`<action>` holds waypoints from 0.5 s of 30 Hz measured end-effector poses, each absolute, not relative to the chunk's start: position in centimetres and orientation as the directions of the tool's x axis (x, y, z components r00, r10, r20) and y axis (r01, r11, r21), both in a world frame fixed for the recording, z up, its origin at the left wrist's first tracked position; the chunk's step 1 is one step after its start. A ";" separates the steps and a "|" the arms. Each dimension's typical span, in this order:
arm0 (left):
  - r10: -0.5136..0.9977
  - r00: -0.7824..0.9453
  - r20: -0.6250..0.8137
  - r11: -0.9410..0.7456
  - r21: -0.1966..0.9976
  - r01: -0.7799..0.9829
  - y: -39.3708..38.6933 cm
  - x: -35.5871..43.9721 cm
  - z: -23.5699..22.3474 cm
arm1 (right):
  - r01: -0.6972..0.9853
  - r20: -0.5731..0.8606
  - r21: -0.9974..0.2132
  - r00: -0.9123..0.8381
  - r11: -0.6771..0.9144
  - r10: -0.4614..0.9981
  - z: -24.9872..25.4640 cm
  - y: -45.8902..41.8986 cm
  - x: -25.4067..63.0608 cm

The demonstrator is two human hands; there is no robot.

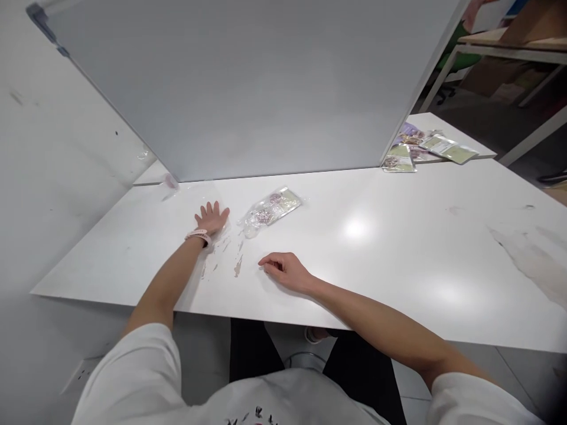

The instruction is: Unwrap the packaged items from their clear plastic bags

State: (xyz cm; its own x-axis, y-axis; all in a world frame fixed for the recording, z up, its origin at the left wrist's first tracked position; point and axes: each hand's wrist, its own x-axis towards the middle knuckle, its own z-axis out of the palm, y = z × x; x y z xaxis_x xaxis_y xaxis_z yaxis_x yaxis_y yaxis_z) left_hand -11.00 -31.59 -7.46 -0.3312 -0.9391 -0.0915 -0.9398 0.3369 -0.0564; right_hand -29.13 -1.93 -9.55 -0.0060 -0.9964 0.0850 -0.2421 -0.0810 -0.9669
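Note:
My left hand lies palm down on the white table, fingers spread wide. A pale band circles that wrist. Just right of it rests a clear plastic bag with reddish-brown contents, together with a green-and-silver packet; whether the packet is inside the bag I cannot tell. My right hand rests nearer the front edge, its fingers curled in towards the thumb, and I see nothing held. Neither hand touches the packet. Brownish smears mark the tabletop between my hands.
A large grey-white board stands across the back of the table. Several packets lie at the back right, partly behind the board. A scrap of clear plastic is at the back left. A wall borders the left side.

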 end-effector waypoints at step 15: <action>-0.873 -0.483 -0.066 0.486 -0.044 -0.873 -28.6 9.3 -7.1 | -0.281 0.138 -0.951 -0.021 -0.127 -0.990 -9.8 -1.7 -29.0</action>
